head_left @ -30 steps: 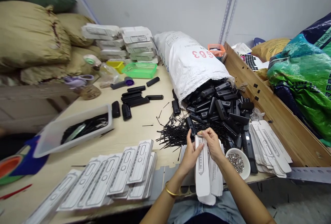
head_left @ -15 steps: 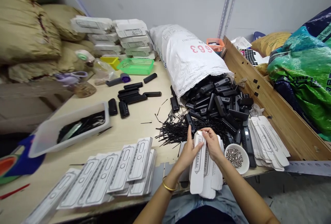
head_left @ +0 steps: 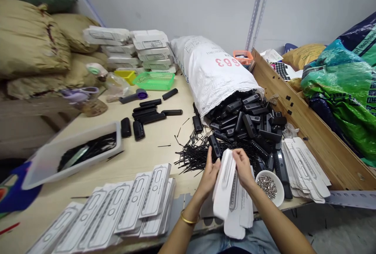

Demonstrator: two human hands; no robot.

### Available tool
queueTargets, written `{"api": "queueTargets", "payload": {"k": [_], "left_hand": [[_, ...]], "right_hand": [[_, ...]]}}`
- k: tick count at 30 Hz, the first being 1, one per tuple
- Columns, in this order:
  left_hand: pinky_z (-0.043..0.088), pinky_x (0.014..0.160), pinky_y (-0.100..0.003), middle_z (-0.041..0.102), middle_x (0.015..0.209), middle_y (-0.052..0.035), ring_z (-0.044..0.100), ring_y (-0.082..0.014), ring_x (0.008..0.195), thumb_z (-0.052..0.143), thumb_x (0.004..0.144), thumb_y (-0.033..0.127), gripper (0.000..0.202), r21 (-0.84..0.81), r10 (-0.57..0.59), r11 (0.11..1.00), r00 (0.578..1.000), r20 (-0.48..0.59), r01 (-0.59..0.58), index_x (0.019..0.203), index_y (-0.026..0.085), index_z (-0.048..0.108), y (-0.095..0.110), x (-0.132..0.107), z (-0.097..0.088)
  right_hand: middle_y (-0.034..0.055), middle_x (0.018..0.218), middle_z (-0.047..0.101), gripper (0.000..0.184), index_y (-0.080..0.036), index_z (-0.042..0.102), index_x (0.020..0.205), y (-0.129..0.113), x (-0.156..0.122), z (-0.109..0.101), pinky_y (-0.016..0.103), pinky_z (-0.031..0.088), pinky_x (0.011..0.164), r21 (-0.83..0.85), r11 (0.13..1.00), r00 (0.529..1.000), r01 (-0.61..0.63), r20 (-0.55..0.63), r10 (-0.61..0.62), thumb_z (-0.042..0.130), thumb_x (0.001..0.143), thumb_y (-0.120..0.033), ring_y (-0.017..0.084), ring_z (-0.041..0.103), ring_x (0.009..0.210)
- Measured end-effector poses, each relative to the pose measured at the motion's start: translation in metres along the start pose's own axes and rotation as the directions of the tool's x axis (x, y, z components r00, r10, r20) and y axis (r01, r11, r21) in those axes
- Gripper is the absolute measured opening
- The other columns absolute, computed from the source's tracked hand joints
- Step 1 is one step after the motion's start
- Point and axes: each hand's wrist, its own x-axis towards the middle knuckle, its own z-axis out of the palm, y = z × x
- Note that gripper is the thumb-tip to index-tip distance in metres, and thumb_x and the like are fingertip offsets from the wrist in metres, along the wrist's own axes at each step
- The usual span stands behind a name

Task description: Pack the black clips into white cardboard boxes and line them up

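Observation:
My left hand (head_left: 209, 175) and my right hand (head_left: 243, 168) both grip a long white cardboard package (head_left: 223, 185), held upright and tilted left at the table's front edge. More white cards (head_left: 240, 207) lie under it, hanging over the edge. Right behind my hands lies a heap of thin black pins (head_left: 194, 154) and a pile of black plastic parts (head_left: 249, 123) spilling from a white woven sack (head_left: 214, 70). A small white bowl of tiny metal bits (head_left: 268, 186) sits just right of my right wrist.
Rows of flat white cards (head_left: 129, 207) lie at the front left, another fan of them (head_left: 304, 168) at the right. A clear tray with black pins (head_left: 73, 154) sits left. Tan sacks (head_left: 32, 46), stacked white packs (head_left: 138, 48), a green tray (head_left: 154, 80) and a wooden board (head_left: 311, 128) ring the table.
The white package has swung from facing me to tilted edge-on toward the left, and my hands have shifted along its top end.

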Motion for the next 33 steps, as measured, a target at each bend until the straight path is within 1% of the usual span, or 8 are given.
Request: {"api": "queueTargets", "payload": {"k": [5, 11, 19, 21, 25, 27, 30, 33], "left_hand": [[0.023, 0.109, -0.048, 0.045, 0.133, -0.0135, 0.033, -0.0295, 0.131, 0.065, 0.073, 0.032, 0.046, 0.286, 0.473, 0.827, 0.874, 0.115, -0.485, 0.116, 0.021, 0.053, -0.009, -0.005, -0.015], [0.044, 0.087, -0.044, 0.056, 0.114, -0.0151, 0.058, -0.0289, 0.101, 0.067, 0.068, 0.038, 0.071, 0.395, 0.198, 0.918, 0.882, -0.427, -0.015, 0.127, 0.017, 0.034, -0.007, 0.009, -0.029], [0.041, 0.092, -0.043, 0.053, 0.121, -0.0165, 0.051, -0.0306, 0.111, 0.062, 0.067, 0.028, 0.064, 0.580, 0.222, 0.814, 0.919, -0.327, 0.010, 0.126, 0.014, 0.043, -0.015, 0.021, -0.042], [0.042, 0.091, -0.042, 0.055, 0.120, -0.0142, 0.053, -0.0291, 0.108, 0.061, 0.066, 0.025, 0.063, 0.618, 0.239, 0.785, 0.944, -0.228, -0.050, 0.126, 0.016, 0.045, -0.013, 0.022, -0.037], [0.042, 0.093, -0.039, 0.058, 0.116, -0.0095, 0.056, -0.0256, 0.105, 0.061, 0.062, 0.018, 0.061, 0.549, 0.303, 0.798, 0.953, -0.011, -0.248, 0.123, 0.020, 0.050, -0.010, 0.020, -0.023], [0.041, 0.095, -0.039, 0.059, 0.116, -0.0098, 0.056, -0.0256, 0.106, 0.062, 0.063, 0.019, 0.060, 0.489, 0.297, 0.845, 0.950, -0.094, -0.216, 0.122, 0.018, 0.050, -0.012, 0.017, -0.023], [0.042, 0.095, -0.040, 0.059, 0.116, -0.0117, 0.056, -0.0263, 0.106, 0.065, 0.064, 0.024, 0.064, 0.424, 0.217, 0.902, 0.936, -0.276, -0.084, 0.124, 0.015, 0.048, -0.020, 0.012, -0.033], [0.041, 0.096, -0.039, 0.057, 0.120, -0.0126, 0.055, -0.0260, 0.109, 0.066, 0.063, 0.026, 0.069, 0.397, 0.187, 0.917, 0.924, -0.334, -0.042, 0.127, 0.014, 0.044, -0.026, 0.009, -0.038]], "right_hand": [[0.0048, 0.081, 0.060, 0.030, -0.019, 0.056, 0.086, 0.009, 0.031, 0.022, 0.031, 0.044, 0.072, -0.280, 0.960, 0.999, 0.033, 0.046, -0.021, 0.037, 0.088, -0.042, 0.018, 0.055, 0.077], [0.0139, 0.103, 0.058, 0.034, -0.016, 0.054, 0.100, 0.021, 0.053, 0.064, 0.047, 0.025, 0.100, -0.695, 0.694, 0.980, 0.190, 0.179, -0.089, 0.063, 0.068, -0.017, 0.030, 0.045, 0.109], [0.0058, 0.110, 0.055, 0.039, -0.021, 0.041, 0.122, -0.020, 0.092, -0.008, 0.033, 0.047, 0.074, -0.606, 0.767, 0.974, 0.211, 0.195, -0.113, 0.043, 0.084, -0.031, 0.016, 0.057, 0.080], [0.0036, 0.109, 0.056, 0.038, -0.022, 0.049, 0.117, -0.049, 0.089, -0.030, 0.032, 0.046, 0.076, -0.467, 0.820, 0.912, 0.331, 0.382, -0.151, 0.052, 0.079, -0.028, 0.015, 0.057, 0.080], [0.0024, 0.104, 0.057, 0.031, -0.022, 0.061, 0.099, -0.085, 0.073, -0.028, 0.031, 0.039, 0.092, -0.403, 0.729, 0.643, 0.554, 0.763, -0.066, 0.059, 0.070, -0.012, 0.018, 0.051, 0.102], [0.0029, 0.107, 0.057, 0.027, -0.022, 0.058, 0.104, -0.080, 0.070, -0.017, 0.028, 0.041, 0.088, -0.423, 0.742, 0.689, 0.520, 0.721, -0.072, 0.052, 0.079, -0.016, 0.016, 0.053, 0.100], [0.0043, 0.098, 0.061, 0.016, -0.020, 0.057, 0.099, -0.052, 0.076, -0.011, 0.027, 0.042, 0.080, -0.672, 0.662, 0.902, 0.332, 0.431, -0.015, 0.047, 0.086, -0.023, 0.016, 0.056, 0.090], [0.0050, 0.082, 0.063, 0.001, -0.017, 0.059, 0.077, -0.021, 0.082, -0.017, 0.027, 0.041, 0.073, -0.821, 0.537, 0.965, 0.191, 0.259, 0.052, 0.060, 0.076, -0.016, 0.019, 0.057, 0.082]]}}
